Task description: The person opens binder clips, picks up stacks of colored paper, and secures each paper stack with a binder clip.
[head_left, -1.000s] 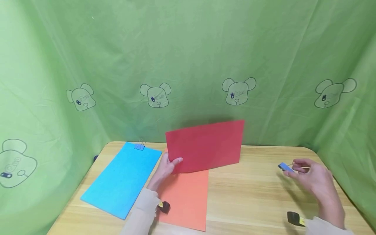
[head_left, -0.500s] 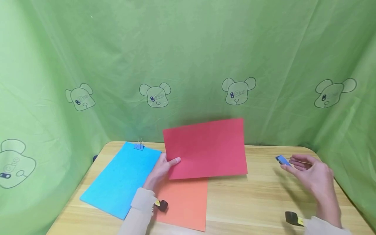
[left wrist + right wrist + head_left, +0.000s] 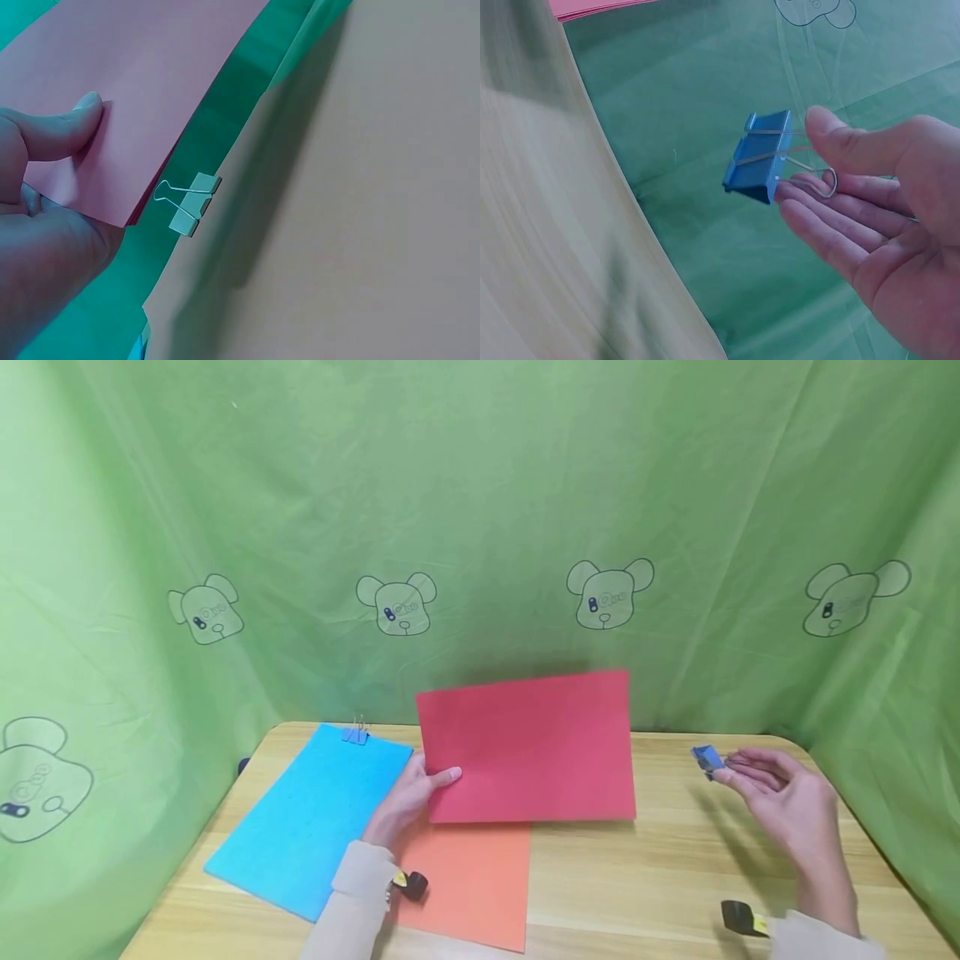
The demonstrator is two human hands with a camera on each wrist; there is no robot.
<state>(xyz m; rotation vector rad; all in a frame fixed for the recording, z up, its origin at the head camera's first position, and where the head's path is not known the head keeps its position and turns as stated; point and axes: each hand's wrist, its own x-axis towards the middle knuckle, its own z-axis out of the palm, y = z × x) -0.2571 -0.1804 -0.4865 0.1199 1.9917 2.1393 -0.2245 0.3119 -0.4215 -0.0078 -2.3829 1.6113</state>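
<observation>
In the head view my left hand (image 3: 408,797) pinches a thin stack of red paper (image 3: 528,752) by its left edge, thumb on the near face. The red stack is raised at a tilt, hiding the far part of an orange paper stack (image 3: 468,881). To the right, my right hand (image 3: 795,802) holds a blue binder clip (image 3: 707,761) in the air, apart from the paper. In the right wrist view, the thumb and fingers grip this binder clip (image 3: 757,157) by its wire handles.
A blue paper stack (image 3: 311,818) lies at the left of the wooden table (image 3: 645,877), with a binder clip (image 3: 355,736) on its far edge. A binder clip (image 3: 195,205) also shows beside the red paper in the left wrist view. Green curtain (image 3: 480,485) surrounds the table.
My right hand has moved a little left with the binder clip, which has turned. The red stack's lower right corner has come down, showing more of its near face.
</observation>
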